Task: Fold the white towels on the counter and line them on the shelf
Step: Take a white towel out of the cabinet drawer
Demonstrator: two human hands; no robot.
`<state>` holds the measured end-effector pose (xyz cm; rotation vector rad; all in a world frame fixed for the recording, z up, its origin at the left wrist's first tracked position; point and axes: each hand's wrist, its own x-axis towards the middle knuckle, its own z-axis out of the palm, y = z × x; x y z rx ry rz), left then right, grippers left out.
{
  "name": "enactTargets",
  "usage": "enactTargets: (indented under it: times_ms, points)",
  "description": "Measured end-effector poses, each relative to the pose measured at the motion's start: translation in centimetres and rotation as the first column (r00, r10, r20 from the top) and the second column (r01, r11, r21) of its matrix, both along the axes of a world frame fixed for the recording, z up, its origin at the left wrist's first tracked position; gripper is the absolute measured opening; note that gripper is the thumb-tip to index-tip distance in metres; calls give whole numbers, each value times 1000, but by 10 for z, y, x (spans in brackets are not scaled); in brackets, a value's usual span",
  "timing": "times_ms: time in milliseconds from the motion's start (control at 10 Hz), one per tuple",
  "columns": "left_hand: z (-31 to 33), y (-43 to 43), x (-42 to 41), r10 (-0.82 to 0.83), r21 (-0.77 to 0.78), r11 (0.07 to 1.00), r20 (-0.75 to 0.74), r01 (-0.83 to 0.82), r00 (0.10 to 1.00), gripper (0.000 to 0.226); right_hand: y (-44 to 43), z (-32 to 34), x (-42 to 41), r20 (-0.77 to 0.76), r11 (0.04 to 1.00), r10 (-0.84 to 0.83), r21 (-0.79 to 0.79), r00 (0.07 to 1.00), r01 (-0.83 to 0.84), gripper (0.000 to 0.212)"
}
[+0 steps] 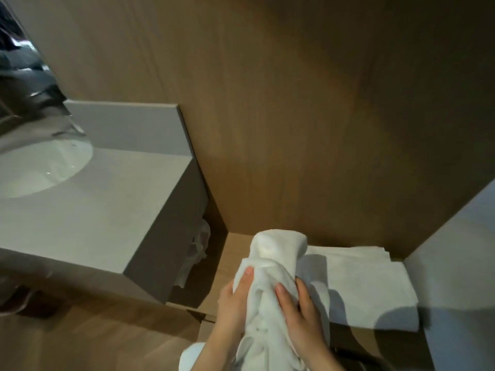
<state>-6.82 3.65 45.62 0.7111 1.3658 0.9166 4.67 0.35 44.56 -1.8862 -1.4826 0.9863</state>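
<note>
A bunched white towel (pixel 270 269) is held upright between both hands above the wooden shelf (pixel 233 253). My left hand (pixel 233 303) grips its left side with the thumb on the front. On the towel's right side, my right hand (pixel 300 311) grips it the same way. To the right, a folded white towel (pixel 369 285) lies flat on the shelf, touching the held towel's edge. The grey counter (pixel 101 210) lies to the left with no towel on its visible part.
A white sink basin (pixel 40 170) is set in the counter at far left, with a mirror (pixel 24 76) above. A wood panel wall (pixel 294 103) backs the shelf. A grey panel (pixel 460 263) bounds the shelf on the right. White cloth (pixel 198 250) hangs in the gap below the counter.
</note>
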Motion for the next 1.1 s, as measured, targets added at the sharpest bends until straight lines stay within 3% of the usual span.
enactTargets:
  times_ms: [100, 200, 300, 400, 600, 700, 800, 900, 1000, 1100]
  points:
    - [-5, 24, -15, -75, 120, 989, -133, 91, 988, 43, 19, 14, -13, -136, 995, -102, -31, 985, 99, 20]
    - [-7, 51, -23, -50, 15, 999, 8, 50, 999, 75, 44, 11, -27, -274, 989, -134, 18, 952, 145, 62]
    - [-18, 98, -24, -93, 50, 995, 96, 89, 991, 39, 77, -3, -29, -378, 958, -259, 12, 889, 285, 46]
    - [-14, 132, -20, -143, 93, 987, 106, 134, 984, 47, 113, -7, -24, -383, 961, -268, -38, 884, 275, 12]
    - [-59, 193, -2, -262, 198, 944, -39, 264, 964, 35, 169, -63, -4, -279, 957, -281, -12, 918, 289, 12]
    - [-122, 218, 0, -263, 183, 940, -156, 290, 952, 35, 189, -116, 7, -286, 952, -300, -36, 910, 303, 18]
    - [-190, 228, -2, -276, 138, 934, -311, 330, 910, 33, 204, -179, 11, -149, 966, -255, -89, 955, 244, 37]
    - [-258, 230, -12, -360, 12, 902, -530, 431, 768, 42, 208, -248, 8, -31, 959, -285, -2, 958, 285, 52]
    - [-311, 233, -29, -446, -130, 819, -758, 560, 476, 56, 204, -294, 3, 162, 979, -177, -75, 971, 191, 47]
    - [-331, 233, -45, -318, -116, 851, -890, 512, 326, 58, 196, -318, 0, 337, 965, -249, 163, 908, 204, 44]
